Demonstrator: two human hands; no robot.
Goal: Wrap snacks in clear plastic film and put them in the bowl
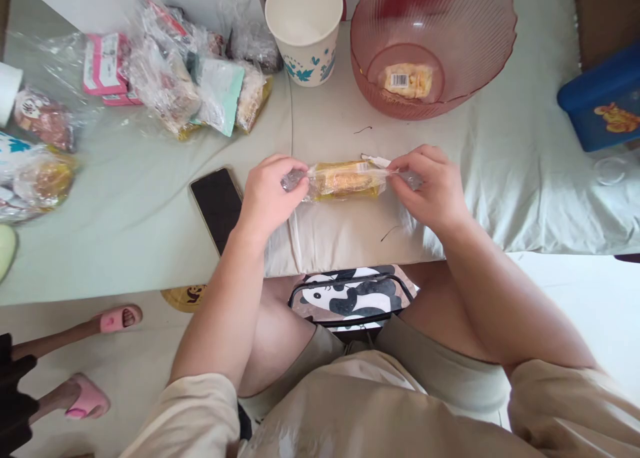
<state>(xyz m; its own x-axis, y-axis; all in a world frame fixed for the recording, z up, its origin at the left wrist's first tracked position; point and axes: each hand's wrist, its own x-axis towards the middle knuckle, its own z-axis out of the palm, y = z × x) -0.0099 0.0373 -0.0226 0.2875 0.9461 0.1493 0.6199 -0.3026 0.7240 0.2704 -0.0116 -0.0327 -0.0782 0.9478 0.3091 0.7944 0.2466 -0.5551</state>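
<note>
**Two hands pinched on the ends of one wrapped snack**

One wrapped snack [345, 180] is held level just above the tabletop [125, 231], in front of the pink bowl [500, 38] and nearer the person than the bowl is. Its left crimped end is pinched by the left hand [267, 195] and its right end by the right hand [433, 188]. On both hands the fingers [295, 171] are closed tight on the clear film, with no gap to be seen. The grip appears to be taken at the flat seals so that the wrapper is drawn taut and the filling in the middle is left unpressed.

Inside the pink bowl a second packet [407, 80] is seen lying flat on the bottom, barcode up, with the rest of the bowl bare. A paper cup [306, 35] is stood upright just left of the bowl, near it but apart. Further left of the bowl a heap of packets [190, 85] is piled loosely, seemingly kept to one side. A phone [219, 205] is laid screen up, front-left of the bowl and just beside the left wrist. Right of the bowl, well apart, a blue box [603, 101] is set.

Between the bowl and the held snack a bare strip of cloth is left. Nearer the person than the bowl, the tabletop edge is overhung by folded cloth. Beyond that edge, far to the bowl's front-left, another person's pink slippers [120, 319] are seen on the floor.
</note>
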